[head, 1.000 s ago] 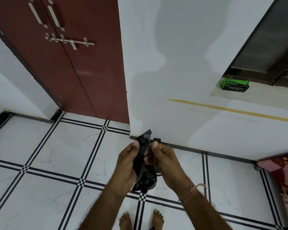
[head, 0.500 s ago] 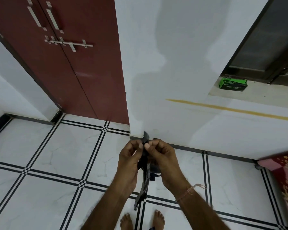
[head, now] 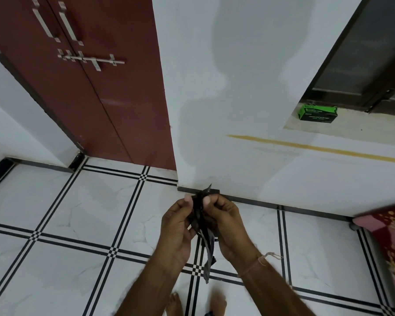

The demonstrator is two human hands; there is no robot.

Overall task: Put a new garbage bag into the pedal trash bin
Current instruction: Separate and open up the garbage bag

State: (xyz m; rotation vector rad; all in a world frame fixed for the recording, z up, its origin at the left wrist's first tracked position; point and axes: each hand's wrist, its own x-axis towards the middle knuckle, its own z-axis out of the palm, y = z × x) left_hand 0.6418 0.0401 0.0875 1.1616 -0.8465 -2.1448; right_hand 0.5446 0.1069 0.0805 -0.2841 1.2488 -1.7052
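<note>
Now longer, garbage bag (head: 203, 226) between hands.

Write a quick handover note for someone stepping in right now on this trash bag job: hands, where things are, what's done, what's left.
Left hand: pinching the top of the folded black plastic garbage bag from its left side.
Right hand: pinching the same top edge from the right, thumbs close together.
Bag: held above the white tiled floor, hanging as a narrow strip, not opened.
Green cardboard bag box: on the window ledge at the right.
Pedal bin: not in view.
Done: one bag is in hand.
Left: separate the mouth, shake the bag open, find the bin, line it.
</note>
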